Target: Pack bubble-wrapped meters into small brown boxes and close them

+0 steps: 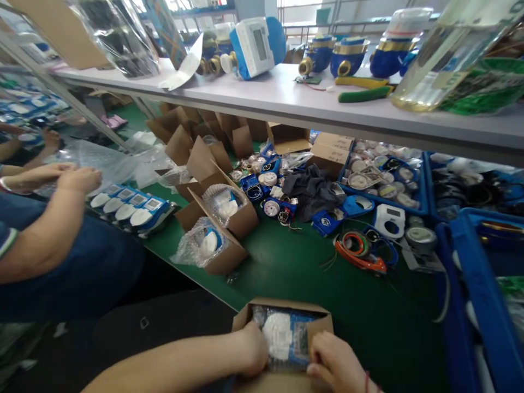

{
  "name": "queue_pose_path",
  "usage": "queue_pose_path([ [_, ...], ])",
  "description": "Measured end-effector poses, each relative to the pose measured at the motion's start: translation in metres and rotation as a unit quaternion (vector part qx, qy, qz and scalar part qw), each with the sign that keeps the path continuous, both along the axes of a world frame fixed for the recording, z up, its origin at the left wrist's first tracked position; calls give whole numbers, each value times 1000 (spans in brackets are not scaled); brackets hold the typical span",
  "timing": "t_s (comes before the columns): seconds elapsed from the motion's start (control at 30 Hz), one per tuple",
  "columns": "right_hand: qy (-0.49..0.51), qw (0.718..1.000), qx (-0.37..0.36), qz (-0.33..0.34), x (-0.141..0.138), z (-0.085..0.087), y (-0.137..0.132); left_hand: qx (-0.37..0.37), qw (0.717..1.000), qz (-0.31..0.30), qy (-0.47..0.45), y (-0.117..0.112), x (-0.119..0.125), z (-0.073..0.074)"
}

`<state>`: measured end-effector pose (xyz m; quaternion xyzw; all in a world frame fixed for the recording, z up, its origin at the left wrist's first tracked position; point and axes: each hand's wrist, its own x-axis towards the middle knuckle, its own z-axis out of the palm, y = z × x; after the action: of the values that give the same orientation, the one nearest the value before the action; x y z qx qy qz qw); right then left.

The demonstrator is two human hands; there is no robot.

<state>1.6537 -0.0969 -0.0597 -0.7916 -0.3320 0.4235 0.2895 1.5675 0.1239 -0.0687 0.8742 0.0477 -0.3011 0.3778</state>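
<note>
Both hands press a plastic-bagged blue-and-white meter [286, 335] down into a small brown cardboard box [282, 312], whose flaps are not yet closed. The left hand [254, 349] and right hand [333, 360] curl closed on the bag's edges. Ahead of the left hand, two open brown boxes [221, 229] already hold bagged meters.

— Light?
— Bright daylight from the windows at the back, glare on the shelf [286, 95].
— Sharpness?
— Soft throughout; edges smeared and bent, the crates [470, 305] blurred.
</note>
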Motion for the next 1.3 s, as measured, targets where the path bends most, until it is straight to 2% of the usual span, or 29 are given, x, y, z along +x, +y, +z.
queue_pose_path([
  [0.07, -73, 994, -34, 77, -5, -7, 20, 17, 998, -43, -46, 23, -6, 33],
  [0.13, -86, 993, -7, 77, -6, -11, 29, 63, 994, 6, -93, 39, -11, 63],
  [0.17, -78, 994, 22, 72, -5, -12, 30, 58, 992, 42, -102, 41, -12, 72],
  [0.23, -52, 992, 74, 85, 2, -8, 24, -35, 994, 78, -74, 35, -9, 77],
  [0.3, -15, 989, 92, 112, 11, 1, 12, -174, 981, 81, -22, 26, -2, 70],
  [0.33, 10, 989, 90, 119, 15, 8, 4, -220, 972, 77, -8, 25, -1, 66],
  [0.4, 77, 986, 75, 124, 21, 22, -12, -262, 963, 54, -5, 33, -5, 65],
  [0.47, 149, 980, 54, 116, 21, 32, -26, -277, 961, -3, 17, 52, -17, 69],
  [0.5, 169, 980, 40, 100, 20, 34, -32, -282, 958, -21, 48, 62, -23, 71],
  [0.53, 175, 982, 28, 67, 18, 33, -35, -281, 956, -10, 83, 69, -29, 71],
  [0.6, 138, 989, 0, -45, 12, 23, -36, -208, 963, 105, 133, 75, -32, 61],
  [0.67, 2, 982, -35, -188, 6, 5, -29, -29, 966, 244, 77, 68, -25, 43],
  [0.7, -89, 967, -45, -233, 4, -4, -24, 69, 960, 270, 9, 62, -18, 32],
  [0.73, -181, 953, -46, -240, 2, -13, -17, 142, 956, 246, -66, 55, -11, 22],
  [0.77, -260, 942, -40, -207, 2, -20, -9, 177, 956, 188, -136, 49, -3, 14],
  [0.83, -330, 939, -12, -98, 2, -26, 6, 166, 962, 46, -210, 38, 12, 5],
  [0.87, -328, 943, -9, -57, 2, -24, 12, 151, 966, -6, -208, 34, 18, 4],
  [0.9, -317, 948, -13, -38, 3, -20, 16, 145, 969, -33, -199, 32, 22, 5],
  [1.0, -298, 953, -7, -57, 4, 1, 20, 167, 964, -28, -208, 28, 24, 18],
  [1.07, -313, 948, 20, -55, 3, 14, 17, 189, 950, -12, -246, 26, 19, 27],
  [1.13, -342, 938, 28, -48, 3, 21, 13, 220, 937, -11, -271, 24, 14, 29],
  [1.23, -395, 918, 14, -35, 7, 14, 12, 275, 917, -19, -289, 21, 13, 19],
  [1.3, -420, 908, 6, -17, 11, 3, 13, 318, 889, -27, -329, 21, 15, 11],
])
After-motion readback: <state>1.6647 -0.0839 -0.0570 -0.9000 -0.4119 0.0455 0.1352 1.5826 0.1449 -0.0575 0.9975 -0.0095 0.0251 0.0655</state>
